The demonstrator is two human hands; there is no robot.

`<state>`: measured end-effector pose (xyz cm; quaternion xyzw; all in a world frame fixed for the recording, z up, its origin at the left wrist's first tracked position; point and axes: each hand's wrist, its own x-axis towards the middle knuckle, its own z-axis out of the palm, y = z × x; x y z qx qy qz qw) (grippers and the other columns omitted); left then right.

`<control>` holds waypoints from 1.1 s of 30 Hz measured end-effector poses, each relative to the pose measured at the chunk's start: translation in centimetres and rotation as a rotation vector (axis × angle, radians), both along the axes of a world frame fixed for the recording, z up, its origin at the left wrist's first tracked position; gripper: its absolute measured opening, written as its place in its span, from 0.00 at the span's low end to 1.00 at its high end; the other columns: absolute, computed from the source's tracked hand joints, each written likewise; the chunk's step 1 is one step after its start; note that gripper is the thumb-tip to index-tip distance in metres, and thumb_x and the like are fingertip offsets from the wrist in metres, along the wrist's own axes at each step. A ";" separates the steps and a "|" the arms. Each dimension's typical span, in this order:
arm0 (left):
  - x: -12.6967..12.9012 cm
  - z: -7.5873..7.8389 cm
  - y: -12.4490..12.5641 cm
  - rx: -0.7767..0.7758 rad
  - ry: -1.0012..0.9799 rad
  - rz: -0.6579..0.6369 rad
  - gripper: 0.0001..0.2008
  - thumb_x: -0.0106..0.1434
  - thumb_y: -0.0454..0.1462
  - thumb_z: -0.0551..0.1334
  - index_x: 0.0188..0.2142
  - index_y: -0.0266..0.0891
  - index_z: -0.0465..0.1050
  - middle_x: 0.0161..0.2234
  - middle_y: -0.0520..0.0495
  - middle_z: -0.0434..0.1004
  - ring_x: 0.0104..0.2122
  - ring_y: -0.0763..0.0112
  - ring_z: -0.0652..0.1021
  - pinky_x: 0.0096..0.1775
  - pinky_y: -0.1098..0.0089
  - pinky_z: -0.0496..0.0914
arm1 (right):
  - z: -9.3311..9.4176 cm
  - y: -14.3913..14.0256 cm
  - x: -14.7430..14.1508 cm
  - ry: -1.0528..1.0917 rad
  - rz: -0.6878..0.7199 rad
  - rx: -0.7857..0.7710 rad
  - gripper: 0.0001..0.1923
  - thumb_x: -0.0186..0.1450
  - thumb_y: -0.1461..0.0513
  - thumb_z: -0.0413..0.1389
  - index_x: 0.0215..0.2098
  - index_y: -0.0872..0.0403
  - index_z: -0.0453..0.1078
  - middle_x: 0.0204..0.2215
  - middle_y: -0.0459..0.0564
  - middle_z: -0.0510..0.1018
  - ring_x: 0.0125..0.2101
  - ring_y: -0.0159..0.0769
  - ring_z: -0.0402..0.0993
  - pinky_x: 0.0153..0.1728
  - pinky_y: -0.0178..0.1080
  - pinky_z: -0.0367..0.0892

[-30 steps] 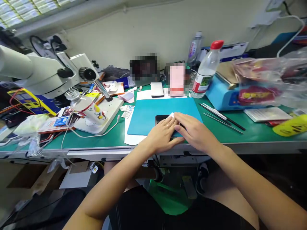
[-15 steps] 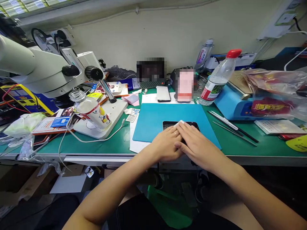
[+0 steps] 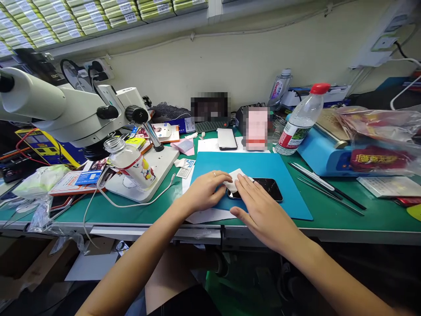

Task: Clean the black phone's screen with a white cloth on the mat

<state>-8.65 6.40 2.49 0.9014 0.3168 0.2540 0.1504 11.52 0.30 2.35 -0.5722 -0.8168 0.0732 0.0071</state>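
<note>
two hands (image 3: 205, 193), three bottles (image 3: 297, 120), perhaps two phones (image 3: 259, 188)
</note>
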 end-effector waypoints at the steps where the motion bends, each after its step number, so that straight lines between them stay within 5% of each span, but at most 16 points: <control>1: -0.1 -0.2 0.1 0.022 0.062 -0.012 0.15 0.71 0.33 0.51 0.51 0.33 0.72 0.56 0.43 0.73 0.56 0.65 0.74 0.59 0.64 0.67 | 0.1 0.7 -0.4 0.010 0.003 -0.048 0.51 0.58 0.34 0.24 0.73 0.47 0.34 0.65 0.33 0.25 0.73 0.28 0.31 0.80 0.48 0.46; 5: 0.2 -0.8 -1.5 0.103 0.266 -0.034 0.19 0.75 0.36 0.47 0.55 0.29 0.70 0.61 0.38 0.67 0.63 0.59 0.67 0.63 0.59 0.63 | -0.4 1.7 -1.0 -0.004 0.021 -0.144 0.52 0.58 0.34 0.24 0.73 0.50 0.35 0.65 0.35 0.26 0.73 0.30 0.34 0.81 0.48 0.45; 7: 0.3 -0.9 -3.0 0.100 0.282 -0.012 0.23 0.75 0.38 0.47 0.63 0.27 0.63 0.65 0.39 0.63 0.65 0.60 0.65 0.65 0.59 0.61 | -1.0 0.7 -0.6 -0.027 0.048 -0.081 0.52 0.58 0.33 0.25 0.73 0.49 0.38 0.65 0.35 0.28 0.72 0.30 0.38 0.78 0.47 0.50; 12: 1.1 -1.1 -4.3 0.093 0.293 0.013 0.27 0.76 0.43 0.46 0.66 0.26 0.61 0.66 0.40 0.60 0.67 0.59 0.62 0.69 0.61 0.54 | -1.9 -0.5 0.7 -0.072 0.092 0.044 0.49 0.59 0.33 0.26 0.72 0.45 0.42 0.65 0.33 0.30 0.71 0.26 0.41 0.76 0.41 0.57; 17: 4.6 -1.6 -1.8 0.066 0.325 0.007 0.27 0.77 0.41 0.42 0.67 0.27 0.60 0.67 0.40 0.58 0.68 0.59 0.60 0.69 0.59 0.53 | -0.9 1.2 2.9 -0.065 -0.065 -0.145 0.50 0.58 0.33 0.24 0.73 0.44 0.33 0.65 0.33 0.25 0.74 0.28 0.34 0.81 0.46 0.46; 25: 9.9 -1.4 -4.4 0.105 0.336 -0.009 0.31 0.77 0.46 0.43 0.68 0.23 0.56 0.67 0.36 0.58 0.67 0.55 0.60 0.68 0.60 0.53 | -2.0 -1.7 9.3 -0.161 -0.061 0.011 0.49 0.58 0.32 0.29 0.72 0.41 0.36 0.65 0.28 0.30 0.71 0.24 0.39 0.77 0.42 0.54; 30: 7.9 -0.7 -2.7 0.056 0.438 0.076 0.30 0.78 0.46 0.41 0.67 0.27 0.60 0.67 0.39 0.59 0.66 0.58 0.62 0.67 0.59 0.53 | -0.9 1.3 6.4 -0.057 -0.057 -0.168 0.51 0.56 0.31 0.25 0.72 0.41 0.33 0.65 0.30 0.28 0.74 0.25 0.34 0.82 0.46 0.42; 33: 5.5 -0.8 -2.7 0.050 0.495 0.093 0.29 0.78 0.45 0.41 0.70 0.30 0.56 0.69 0.39 0.54 0.68 0.60 0.58 0.69 0.59 0.50 | -0.6 1.9 3.3 -0.007 -0.006 -0.125 0.57 0.54 0.30 0.23 0.73 0.49 0.37 0.66 0.38 0.31 0.73 0.29 0.36 0.80 0.45 0.47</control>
